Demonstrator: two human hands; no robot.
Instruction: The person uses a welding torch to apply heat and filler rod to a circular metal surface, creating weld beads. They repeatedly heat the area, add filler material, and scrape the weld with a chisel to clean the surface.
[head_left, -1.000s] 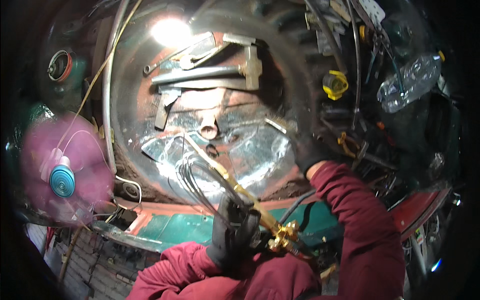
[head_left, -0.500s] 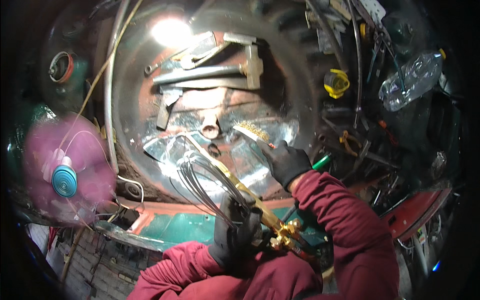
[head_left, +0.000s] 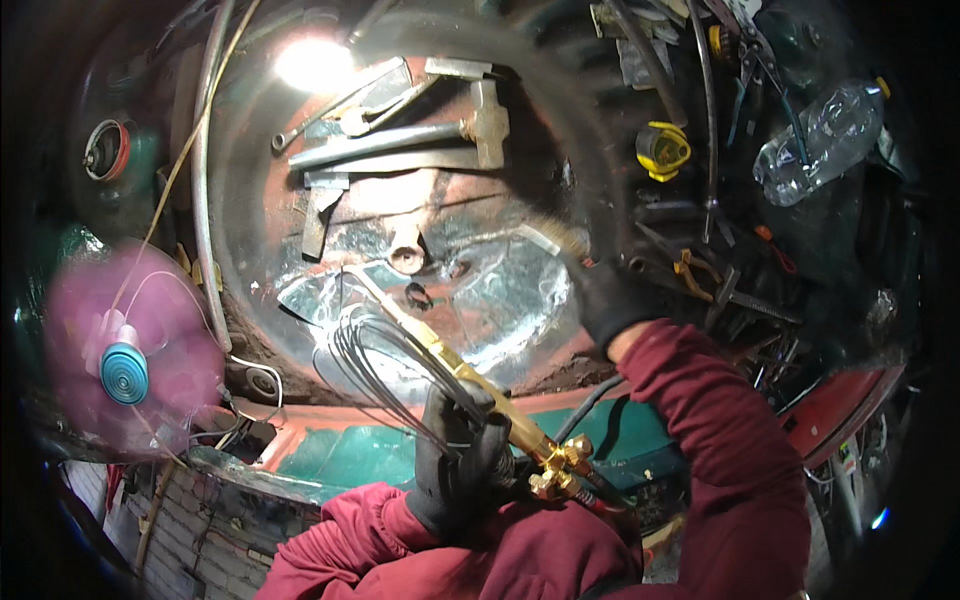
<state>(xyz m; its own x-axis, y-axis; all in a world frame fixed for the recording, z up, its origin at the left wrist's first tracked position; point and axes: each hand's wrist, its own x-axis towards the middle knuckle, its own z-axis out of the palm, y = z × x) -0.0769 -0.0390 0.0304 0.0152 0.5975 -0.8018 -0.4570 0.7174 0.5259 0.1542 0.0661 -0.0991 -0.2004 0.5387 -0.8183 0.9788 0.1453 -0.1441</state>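
Both my hands wear black gloves. My left hand (head_left: pixel 462 455) is closed around a brass gas torch (head_left: pixel 522 432) and a loose bundle of thin grey wire (head_left: pixel 375 365). The torch slants up and to the left, its tip over the bare metal of a round recessed well. Its brass valves sit just right of that hand. My right hand (head_left: pixel 615 302) grips a wire brush (head_left: pixel 545 238), blurred by motion, at the right side of the well. Part of the brush is hidden by the glove and shadow.
A hammer (head_left: pixel 487 125) and metal strips lie at the well's far side, under a bright lamp (head_left: pixel 315 65). A fan (head_left: pixel 125 373) with blurred pink blades stands at left. Rightward are a yellow cup-like piece (head_left: pixel 662 150), pliers (head_left: pixel 697 275) and a clear plastic bottle (head_left: pixel 825 140).
My right hand has moved to the right and slightly away with the wire brush. The left hand still holds the torch and wire. The whole view has shifted a little.
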